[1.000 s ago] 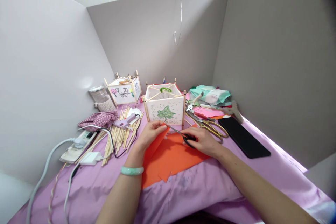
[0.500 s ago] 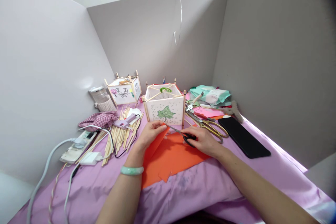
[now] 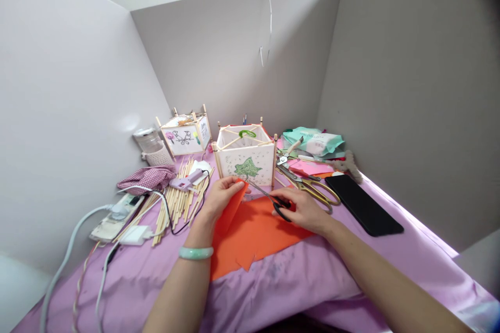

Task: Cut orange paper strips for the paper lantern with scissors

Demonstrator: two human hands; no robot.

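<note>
My left hand [image 3: 223,196] pinches the raised upper left corner of an orange sheet [image 3: 258,229]. The rest of the sheet lies flat on the purple cloth, with a jagged notch at its front edge. In my right hand [image 3: 302,208] are small black-handled scissors [image 3: 282,202], their blades parted and pointing at the raised corner. Right behind my hands stands a white paper lantern [image 3: 246,164] with a stick frame, a green leaf drawing on its front and a green ring on top.
Wooden sticks [image 3: 177,205], a glue gun [image 3: 187,181], a power strip [image 3: 113,221] and a jar [image 3: 147,140] lie left. A second lantern [image 3: 185,135] stands behind. Gold-handled scissors [image 3: 320,192], a black phone [image 3: 363,204] and a wipes pack [image 3: 314,140] are right. A wire [image 3: 270,15] hangs above.
The scissor blades have opened and drawn back slightly from the raised orange corner. My left hand has shifted slightly left with the corner.
</note>
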